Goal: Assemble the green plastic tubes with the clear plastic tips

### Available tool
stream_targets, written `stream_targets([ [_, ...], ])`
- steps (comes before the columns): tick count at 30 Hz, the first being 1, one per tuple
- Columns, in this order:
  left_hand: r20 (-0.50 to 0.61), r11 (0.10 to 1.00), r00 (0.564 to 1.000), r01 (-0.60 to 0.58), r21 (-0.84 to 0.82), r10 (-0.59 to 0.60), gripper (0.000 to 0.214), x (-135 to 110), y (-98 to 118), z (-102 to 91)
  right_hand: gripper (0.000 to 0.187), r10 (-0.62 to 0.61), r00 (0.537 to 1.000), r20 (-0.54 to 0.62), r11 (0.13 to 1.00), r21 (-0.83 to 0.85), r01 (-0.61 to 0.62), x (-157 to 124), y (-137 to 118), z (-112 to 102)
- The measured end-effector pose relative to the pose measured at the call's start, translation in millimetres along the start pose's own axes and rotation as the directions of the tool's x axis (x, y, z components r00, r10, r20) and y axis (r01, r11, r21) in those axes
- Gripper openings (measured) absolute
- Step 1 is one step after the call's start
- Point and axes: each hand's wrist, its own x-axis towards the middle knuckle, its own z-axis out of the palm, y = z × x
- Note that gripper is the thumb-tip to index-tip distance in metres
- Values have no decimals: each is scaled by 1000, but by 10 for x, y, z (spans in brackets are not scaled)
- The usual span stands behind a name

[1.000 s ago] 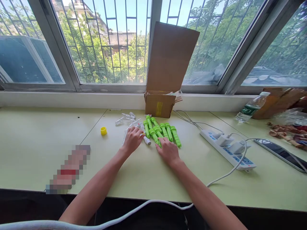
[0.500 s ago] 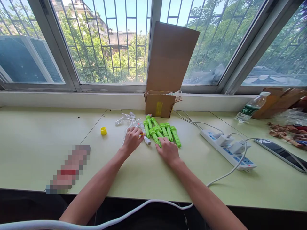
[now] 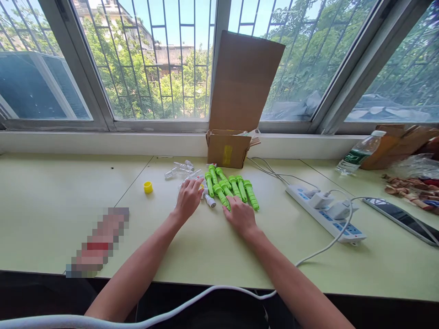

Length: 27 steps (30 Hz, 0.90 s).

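Observation:
My left hand point(image 3: 188, 197) is over the clear plastic pieces point(image 3: 178, 171), fingers slightly apart. A small yellow part point(image 3: 201, 187) shows just beyond its fingertips, partly hidden. Beside that hand lies a white ribbed piece point(image 3: 210, 201). My right hand point(image 3: 241, 216) rests on the table, its thumb and fingers closed around the lower tip of a ribbed green plastic spike point(image 3: 220, 193). More green spikes point(image 3: 251, 195) lie in a group just beyond it. To the left, a yellow ring-shaped cap point(image 3: 147, 187) sits by itself.
An open cardboard box point(image 3: 228, 151) stands against the window sill. At right are a power strip point(image 3: 325, 214) with plugs and cables, a phone point(image 3: 403, 219) and a water bottle point(image 3: 360, 153). A blurred-out item point(image 3: 99, 244) lies left; a white cable point(image 3: 192, 304) crosses the front.
The left fingers have lifted and spread a little, and the yellow part once at their tips now shows behind them. My right hand stays at the same spike.

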Motion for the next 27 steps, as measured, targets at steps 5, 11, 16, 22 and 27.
stream_targets([
  [5, -8, 1000, 1000, 19, 6, -19, 39, 0, -4, 2, 38, 11, 1000, 23, 1000, -11, -11, -17, -25, -31],
  [11, -43, 999, 998, 44, -19, -44, 36, 3, 3, -8, 41, 4, 1000, 14, 1000, -8, -4, -25, -40, -12],
  [16, -67, 999, 997, 26, -30, -28, 34, 6, 9, -18, 41, 1, 1000, 27, 1000, 0, -1, -25, -35, -14],
  [22, -93, 999, 995, 44, 14, -43, 26, 7, 13, -41, 41, 0, 1000, 31, 1000, 6, 0, -34, -50, -37],
  [27, -103, 999, 994, 38, 1, -37, 25, 7, 21, -44, 43, -1, 1000, 31, 1000, 14, 0, -37, -57, -24],
])
